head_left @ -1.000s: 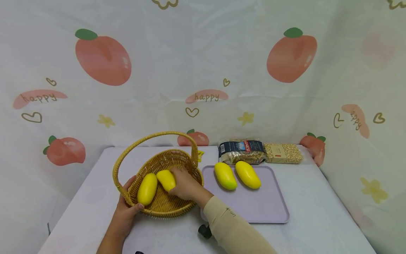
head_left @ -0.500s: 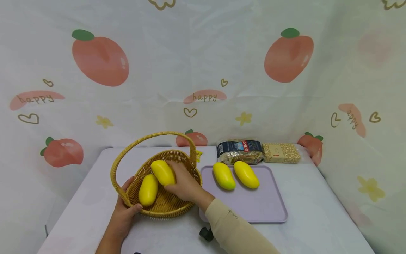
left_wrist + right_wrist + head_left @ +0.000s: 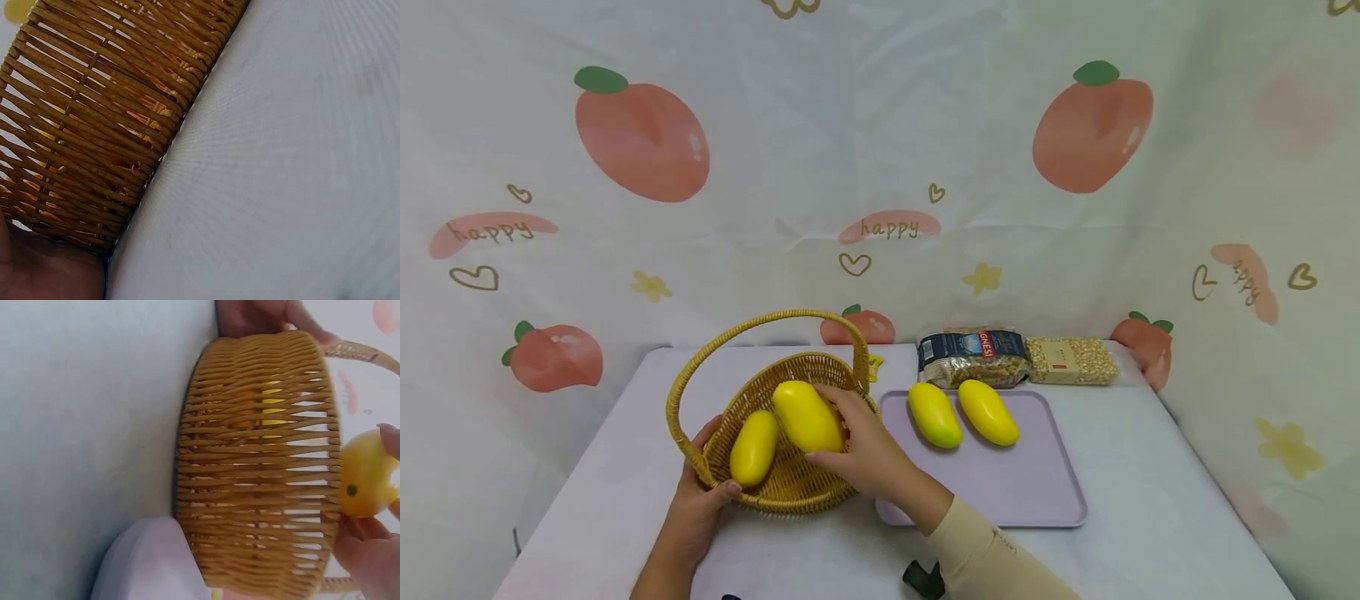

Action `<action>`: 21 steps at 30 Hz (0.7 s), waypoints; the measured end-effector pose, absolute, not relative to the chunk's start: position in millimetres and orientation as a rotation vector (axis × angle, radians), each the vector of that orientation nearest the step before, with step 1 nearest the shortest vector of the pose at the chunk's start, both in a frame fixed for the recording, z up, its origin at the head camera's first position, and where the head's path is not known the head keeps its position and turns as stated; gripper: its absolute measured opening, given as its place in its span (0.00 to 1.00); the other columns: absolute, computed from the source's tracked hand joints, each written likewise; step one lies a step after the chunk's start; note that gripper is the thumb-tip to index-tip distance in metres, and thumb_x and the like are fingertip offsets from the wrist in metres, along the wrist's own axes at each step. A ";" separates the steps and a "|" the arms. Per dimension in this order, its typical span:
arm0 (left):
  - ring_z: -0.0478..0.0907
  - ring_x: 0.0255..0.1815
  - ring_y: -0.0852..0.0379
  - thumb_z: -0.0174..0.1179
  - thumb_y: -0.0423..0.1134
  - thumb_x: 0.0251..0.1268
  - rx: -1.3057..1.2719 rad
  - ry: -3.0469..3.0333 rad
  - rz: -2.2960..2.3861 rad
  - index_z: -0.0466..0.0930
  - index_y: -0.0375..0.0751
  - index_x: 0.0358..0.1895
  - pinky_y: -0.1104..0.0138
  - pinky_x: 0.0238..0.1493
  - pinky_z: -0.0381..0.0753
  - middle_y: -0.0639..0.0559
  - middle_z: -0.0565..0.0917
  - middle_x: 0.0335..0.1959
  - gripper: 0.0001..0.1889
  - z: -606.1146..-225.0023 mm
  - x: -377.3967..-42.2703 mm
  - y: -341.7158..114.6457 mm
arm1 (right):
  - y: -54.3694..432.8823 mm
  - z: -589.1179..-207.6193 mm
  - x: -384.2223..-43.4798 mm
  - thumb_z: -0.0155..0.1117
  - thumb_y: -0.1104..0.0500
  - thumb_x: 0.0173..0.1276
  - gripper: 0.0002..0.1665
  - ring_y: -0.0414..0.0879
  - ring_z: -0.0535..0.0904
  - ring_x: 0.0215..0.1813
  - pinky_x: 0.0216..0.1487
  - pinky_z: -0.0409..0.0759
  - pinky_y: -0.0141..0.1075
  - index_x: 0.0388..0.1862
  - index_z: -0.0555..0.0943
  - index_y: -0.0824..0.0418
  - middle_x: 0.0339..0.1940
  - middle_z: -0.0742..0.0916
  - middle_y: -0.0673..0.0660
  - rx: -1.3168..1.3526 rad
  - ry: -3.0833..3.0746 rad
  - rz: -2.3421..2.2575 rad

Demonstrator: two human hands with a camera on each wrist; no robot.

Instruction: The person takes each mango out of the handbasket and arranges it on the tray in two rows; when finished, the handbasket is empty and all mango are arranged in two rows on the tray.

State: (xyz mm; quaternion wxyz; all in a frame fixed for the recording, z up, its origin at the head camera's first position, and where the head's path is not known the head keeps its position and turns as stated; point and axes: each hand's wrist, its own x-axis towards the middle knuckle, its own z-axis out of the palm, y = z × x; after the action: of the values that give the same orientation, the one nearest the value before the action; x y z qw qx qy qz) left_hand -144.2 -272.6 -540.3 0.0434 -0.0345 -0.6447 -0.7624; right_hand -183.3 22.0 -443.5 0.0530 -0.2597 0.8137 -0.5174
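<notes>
**A:** ok what's going on over at the basket [image 3: 797, 503], and any tips for that hold?

**B:** right hand [image 3: 868, 454] has thumb and fingers round a mango [image 3: 808, 417], up just above the basket's opening. Left hand [image 3: 700, 508] is gripping the basket's left side, thumb over the rim. I'd leave that grip alone, it should stop any tipping. For the right, wrap the fingers well round the sides, smooth skin probably slips, and clear the rim properly instead of scraping it

**A:** anything to bump into?

**B:** the tall handle [image 3: 674, 400] arches over the basket, so mind that. A second mango [image 3: 755, 448] lies inside the basket towards its left, easy to knock imo. Just right of the basket is a lilac tray [image 3: 1015, 500] with a green-tipped mango [image 3: 935, 415] and an all-yellow mango [image 3: 988, 412]. Pasta bag [image 3: 973, 357] and grain pack [image 3: 1071, 360] are further back to the basket's right, well out of the way. Also some black thing [image 3: 925, 579] in front and right of the basket, can't tell what
</notes>
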 end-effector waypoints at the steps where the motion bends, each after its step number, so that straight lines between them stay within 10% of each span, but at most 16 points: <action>1: 0.65 0.77 0.59 0.77 0.36 0.70 -0.106 -1.972 -2.329 0.53 0.55 0.90 0.74 0.71 0.68 0.50 0.58 0.84 0.52 -540.2 -144.3 -272.5 | 26.0 -442.8 -180.1 0.80 0.54 0.72 0.50 0.46 0.73 0.67 0.69 0.77 0.50 0.87 0.64 0.49 0.76 0.74 0.52 -0.782 2.461 -1.589; 21: 0.64 0.78 0.58 0.77 0.37 0.71 -0.124 -1.949 -2.340 0.51 0.52 0.90 0.73 0.71 0.66 0.49 0.60 0.84 0.52 -541.2 -144.1 -272.2 | 93.4 -460.4 -132.8 0.81 0.54 0.71 0.48 0.50 0.75 0.68 0.67 0.80 0.46 0.85 0.67 0.52 0.75 0.76 0.52 -0.673 2.421 -1.601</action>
State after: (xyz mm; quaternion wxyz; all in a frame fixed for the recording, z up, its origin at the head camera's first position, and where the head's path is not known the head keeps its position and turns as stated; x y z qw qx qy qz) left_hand -144.1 -272.2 -541.2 0.0471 -0.0408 -0.6387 -0.7669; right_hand -132.8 93.4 -460.4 0.0811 -0.2251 0.8099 -0.5355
